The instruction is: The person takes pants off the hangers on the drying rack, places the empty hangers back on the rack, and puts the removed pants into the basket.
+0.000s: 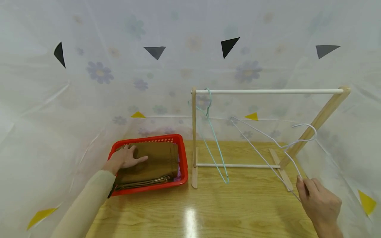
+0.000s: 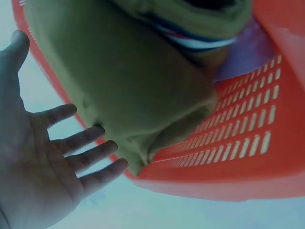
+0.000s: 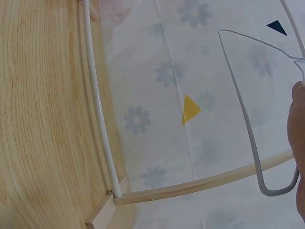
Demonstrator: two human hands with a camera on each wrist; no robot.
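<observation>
Over the left part of a red plastic basket (image 1: 184,165), my left hand (image 1: 128,157) is spread with its fingers straight. Beneath it lies a brown folded garment (image 1: 157,160); in the left wrist view the fingertips are at the garment's edge, and firm contact cannot be told. A striped band shows on that garment, and a bit of purple cloth (image 2: 250,50) peeks out beside it. At the right, my right hand (image 1: 320,202) grips a white wire clothes hanger (image 1: 293,144) by one end, its hook pointing up. No cloth hangs on this hanger.
A wooden rack with a white top rod (image 1: 274,91) stands right of the basket. One mint-green hanger (image 1: 216,142) hangs near its left post (image 1: 194,129). A flower-patterned sheet (image 1: 178,72) with black and yellow triangles encloses the wooden table (image 1: 232,211).
</observation>
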